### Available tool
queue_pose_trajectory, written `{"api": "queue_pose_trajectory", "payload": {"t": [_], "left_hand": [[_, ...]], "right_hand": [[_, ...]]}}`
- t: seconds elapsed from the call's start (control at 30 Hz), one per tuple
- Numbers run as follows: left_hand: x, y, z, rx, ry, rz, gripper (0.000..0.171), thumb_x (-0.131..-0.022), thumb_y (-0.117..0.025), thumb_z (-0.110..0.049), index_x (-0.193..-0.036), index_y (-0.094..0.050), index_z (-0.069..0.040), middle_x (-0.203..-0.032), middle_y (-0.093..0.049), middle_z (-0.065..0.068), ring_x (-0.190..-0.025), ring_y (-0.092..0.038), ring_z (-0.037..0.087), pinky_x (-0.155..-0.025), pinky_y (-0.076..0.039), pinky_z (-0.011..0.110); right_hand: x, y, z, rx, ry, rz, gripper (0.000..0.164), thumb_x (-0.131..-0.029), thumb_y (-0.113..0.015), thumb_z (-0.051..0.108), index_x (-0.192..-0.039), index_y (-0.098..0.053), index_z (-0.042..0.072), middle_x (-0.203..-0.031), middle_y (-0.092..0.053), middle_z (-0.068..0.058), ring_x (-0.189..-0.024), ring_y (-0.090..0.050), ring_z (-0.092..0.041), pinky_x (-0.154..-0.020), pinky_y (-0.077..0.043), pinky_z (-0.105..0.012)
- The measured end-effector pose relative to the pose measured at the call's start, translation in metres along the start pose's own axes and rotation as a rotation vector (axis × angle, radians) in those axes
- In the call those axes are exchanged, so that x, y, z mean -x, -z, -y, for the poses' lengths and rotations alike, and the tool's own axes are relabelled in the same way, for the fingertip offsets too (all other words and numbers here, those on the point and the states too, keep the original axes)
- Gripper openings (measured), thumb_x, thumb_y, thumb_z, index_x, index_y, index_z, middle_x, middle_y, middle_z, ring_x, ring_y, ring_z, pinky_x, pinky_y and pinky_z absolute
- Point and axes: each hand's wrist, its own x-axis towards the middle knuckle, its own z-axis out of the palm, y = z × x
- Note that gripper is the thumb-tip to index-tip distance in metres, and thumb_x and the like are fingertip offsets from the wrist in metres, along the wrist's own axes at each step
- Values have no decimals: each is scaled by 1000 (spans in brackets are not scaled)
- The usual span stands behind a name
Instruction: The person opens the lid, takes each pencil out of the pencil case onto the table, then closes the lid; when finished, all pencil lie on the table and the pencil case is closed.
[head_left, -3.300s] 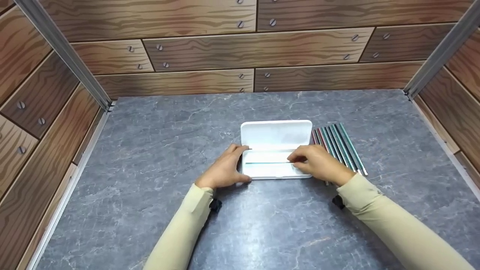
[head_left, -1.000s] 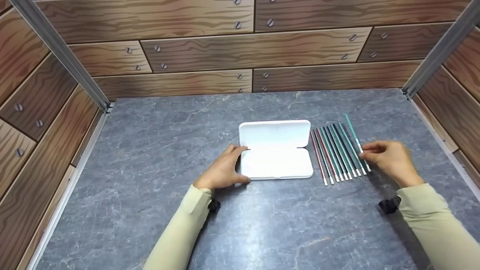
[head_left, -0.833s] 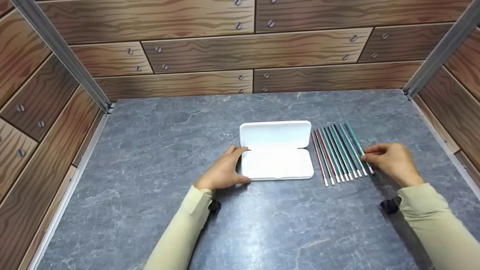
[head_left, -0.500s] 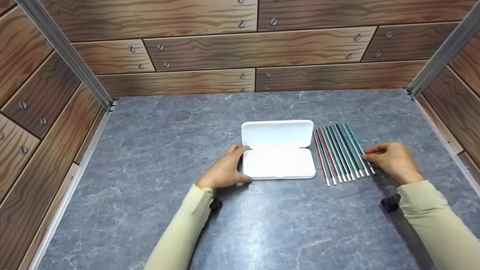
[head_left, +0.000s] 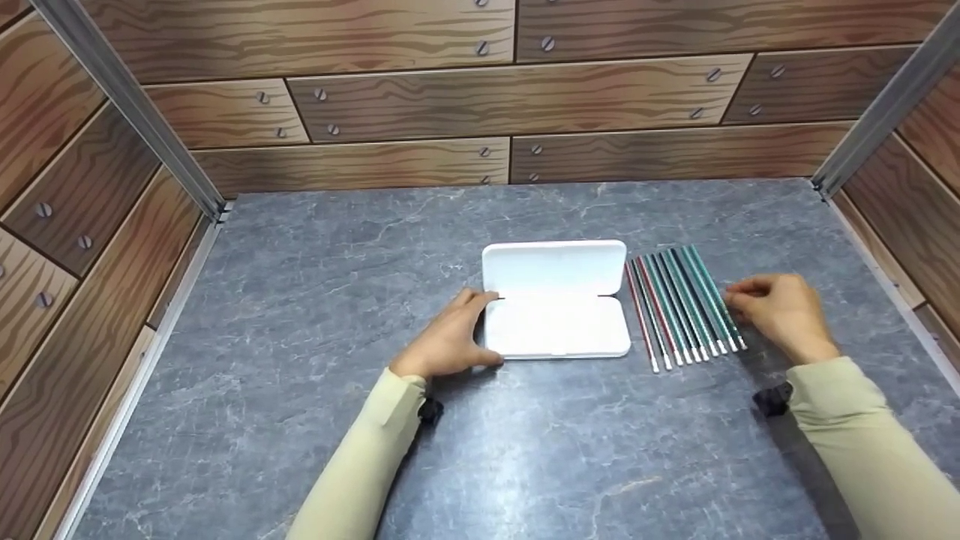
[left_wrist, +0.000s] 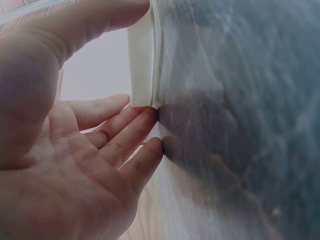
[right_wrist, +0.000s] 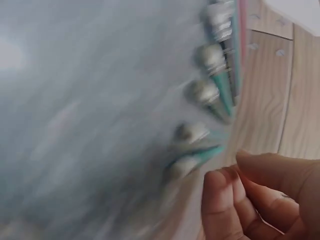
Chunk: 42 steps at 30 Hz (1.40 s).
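Observation:
A white pencil case (head_left: 566, 355) stands with its lid (head_left: 555, 268) raised at the back; glare washes out detail inside. My left hand (head_left: 450, 337) holds the case's left end, thumb at the front corner and forefinger at the hinge side. In the left wrist view, the thumb and fingers (left_wrist: 120, 145) touch opposite sides of the case end (left_wrist: 142, 65). To the right of the case lies a row of several green, red and dark pencils (head_left: 684, 307), white eraser ends towards me. Beside the rightmost green pencil (head_left: 718, 296) my right hand (head_left: 784, 311) hovers, fingers loosely curled, nothing visible in them.
The grey marbled tabletop (head_left: 315, 300) spreads around the case and pencils. Wood-patterned panels (head_left: 510, 105) close off the back and both sides, with metal posts (head_left: 127, 112) at the corners.
My right hand has gone from inside the case to the right, laid a green pencil at the row's right end, and let go of it. The left hand has stayed put.

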Motion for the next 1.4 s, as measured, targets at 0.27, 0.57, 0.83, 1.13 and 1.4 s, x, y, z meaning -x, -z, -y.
{"api": "queue_pose_trajectory", "payload": {"t": [0.27, 0.57, 0.83, 1.13, 1.4], "left_hand": [[3, 2, 0, -1, 39, 20, 98, -88, -96, -18, -170, -44, -11, -160, -52, 16, -147, -56, 34, -128, -49, 51], [2, -5, 1, 16, -3, 11, 98, -84, -97, -18, -168, -48, -8, -155, -56, 17, -143, -58, 34, -128, -48, 51], [0, -1, 2, 14, -14, -26, 96, -81, -99, -18, -164, -51, -7, -157, -59, 16, -145, -59, 34, -131, -46, 50], [1, 2, 4, 45, 12, -70, 84, -76, -103, -17, -143, -55, -1, -145, -64, 19, -135, -63, 35, -127, -50, 51], [-1, 0, 4, 91, 37, -51, 104, -79, -103, -18, -157, -36, -9, -151, -63, 21, -139, -64, 37, -125, -50, 54]], "right_hand": [[-11, -27, 78, -148, 151, -72, 31, -106, -77, 22, -125, -83, -1, -118, -83, -27, -76, -63, 13, -70, -52, -8], [-19, -61, 123, -100, 321, -199, 24, -107, -76, 19, -118, -86, 1, -108, -85, -23, -90, -78, -24, -82, -56, -27], [-13, -58, 121, -67, 443, -200, 15, -104, -80, 12, -113, -88, 3, -111, -86, -20, -98, -80, -35, -85, -53, -18], [6, -52, 108, -108, 557, -147, 10, -98, -86, 8, -107, -89, 7, -107, -87, -13, -91, -69, 0, -80, -49, 1], [42, -62, 83, -38, 754, -88, 20, -85, -92, -2, -102, -86, 7, -106, -85, -5, -96, -81, -26, -95, -61, -14]]}}
